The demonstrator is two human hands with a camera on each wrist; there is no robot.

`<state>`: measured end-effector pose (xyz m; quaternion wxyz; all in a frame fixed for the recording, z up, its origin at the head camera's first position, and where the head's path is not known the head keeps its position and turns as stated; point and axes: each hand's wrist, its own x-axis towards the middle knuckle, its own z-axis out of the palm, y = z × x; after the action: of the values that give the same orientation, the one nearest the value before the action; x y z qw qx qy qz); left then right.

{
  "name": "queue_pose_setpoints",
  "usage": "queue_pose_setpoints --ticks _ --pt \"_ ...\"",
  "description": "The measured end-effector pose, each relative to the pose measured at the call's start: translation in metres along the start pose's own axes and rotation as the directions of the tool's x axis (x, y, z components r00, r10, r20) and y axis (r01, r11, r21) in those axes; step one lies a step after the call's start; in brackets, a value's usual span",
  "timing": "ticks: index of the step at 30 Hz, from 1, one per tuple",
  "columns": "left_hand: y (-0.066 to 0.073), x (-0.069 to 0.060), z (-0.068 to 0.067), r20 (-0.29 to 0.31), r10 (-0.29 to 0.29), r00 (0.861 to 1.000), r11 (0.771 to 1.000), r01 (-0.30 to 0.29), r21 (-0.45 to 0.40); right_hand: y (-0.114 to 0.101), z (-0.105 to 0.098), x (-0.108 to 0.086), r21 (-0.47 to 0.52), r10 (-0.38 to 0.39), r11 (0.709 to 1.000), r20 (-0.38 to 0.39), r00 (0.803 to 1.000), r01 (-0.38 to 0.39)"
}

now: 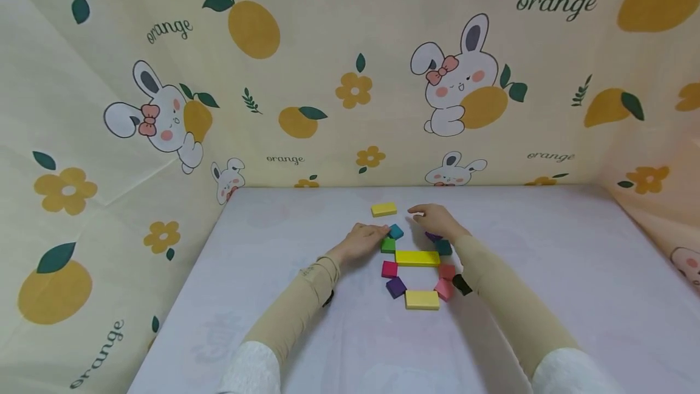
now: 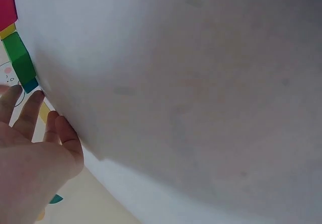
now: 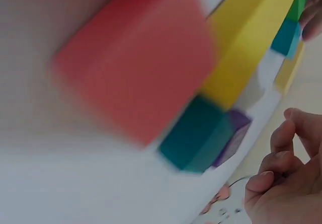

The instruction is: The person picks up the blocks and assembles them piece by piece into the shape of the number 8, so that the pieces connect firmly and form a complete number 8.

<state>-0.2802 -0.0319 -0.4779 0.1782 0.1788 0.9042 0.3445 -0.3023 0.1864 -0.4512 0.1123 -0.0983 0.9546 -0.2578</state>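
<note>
My left hand point(image 1: 361, 241) reaches in from the left, its fingertips at a small blue block point(image 1: 396, 231) next to a green block point(image 1: 388, 245). In the left wrist view the left hand's fingers point(image 2: 34, 110) are extended, with the green block point(image 2: 19, 58) beyond them. My right hand point(image 1: 437, 221) hovers beyond a purple block point(image 1: 433, 236) and a dark teal block point(image 1: 443, 247), its fingers loosely bent. Nothing shows between the right hand's fingers point(image 3: 282, 136) in the right wrist view. Left of that hand and farther back lies a pale yellow block point(image 1: 384, 209).
A long yellow block point(image 1: 417, 258) lies across the middle. Nearer are a red block point(image 1: 390, 269), a dark purple block point(image 1: 396, 287), two pink-red blocks point(image 1: 444, 289) and another pale yellow block point(image 1: 422, 300). A patterned cloth point(image 1: 339, 29) stands behind the white table point(image 1: 262, 248).
</note>
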Motion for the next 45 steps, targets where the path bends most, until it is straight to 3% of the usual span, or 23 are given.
queue_pose_setpoints --ticks 3,6,10,15,19,22,35,45 --pt "-0.001 0.001 0.000 -0.009 0.017 1.000 1.000 -0.017 0.014 -0.015 0.004 0.006 -0.046 -0.009 0.999 0.001 1.000 0.009" --pt "-0.001 0.002 -0.001 -0.017 0.032 0.999 0.999 -0.032 0.015 -0.027 0.008 0.008 -0.081 0.030 0.996 0.028 0.999 -0.027" --pt "-0.003 0.002 0.000 -0.012 0.026 1.000 1.000 -0.026 -0.016 -0.037 0.015 0.007 -0.082 0.106 0.992 0.074 0.992 -0.100" --pt "-0.004 0.002 0.000 -0.013 0.054 0.998 0.998 -0.054 -0.033 -0.043 0.020 0.008 -0.125 0.115 0.987 0.071 0.991 -0.105" --pt "-0.003 0.002 0.001 -0.009 0.086 0.996 0.996 -0.086 -0.012 -0.043 0.021 0.008 -0.186 0.110 0.977 0.049 0.993 -0.099" --pt "-0.004 0.002 0.002 -0.008 0.078 0.997 0.997 -0.078 0.008 -0.042 0.020 0.007 -0.229 0.099 0.969 0.043 0.994 -0.087" --pt "-0.005 0.000 0.003 0.005 0.028 1.000 0.999 -0.028 -0.020 -0.028 0.011 0.003 -0.188 0.122 0.976 0.070 0.990 -0.107" --pt "-0.001 -0.003 -0.001 -0.006 0.043 0.999 0.999 -0.043 -0.004 -0.013 0.002 -0.002 -0.202 0.157 0.970 0.093 0.983 -0.136"
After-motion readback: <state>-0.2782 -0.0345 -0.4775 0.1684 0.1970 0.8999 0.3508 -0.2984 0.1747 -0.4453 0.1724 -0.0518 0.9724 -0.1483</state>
